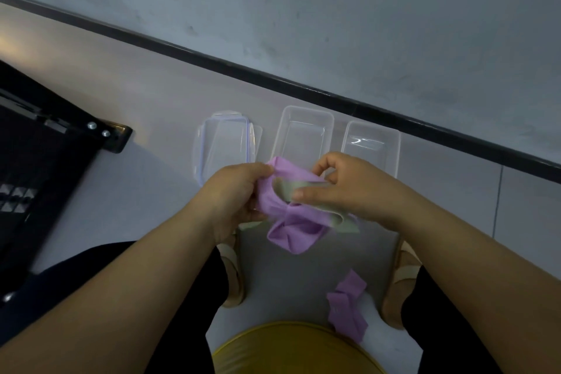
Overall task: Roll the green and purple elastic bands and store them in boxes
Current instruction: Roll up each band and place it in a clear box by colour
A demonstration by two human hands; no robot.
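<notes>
My left hand (pixel 239 191) and my right hand (pixel 343 188) hold a tangle of bands above the floor. A purple elastic band (pixel 291 225) hangs bunched between them, gripped by the left hand. A pale green elastic band (pixel 288 190) runs through it, pinched by the right hand's thumb and fingers. Another purple band (pixel 347 307) lies loose on the floor near my right foot. Two clear open boxes (pixel 303 130) (pixel 372 143) stand on the floor just beyond my hands.
A clear lid (pixel 224 146) with blue trim lies left of the boxes. A black frame (pixel 60 143) sits at the left. A dark skirting strip (pixel 303 85) runs along the grey wall behind. My sandalled feet flank a yellow seat edge (pixel 291 346).
</notes>
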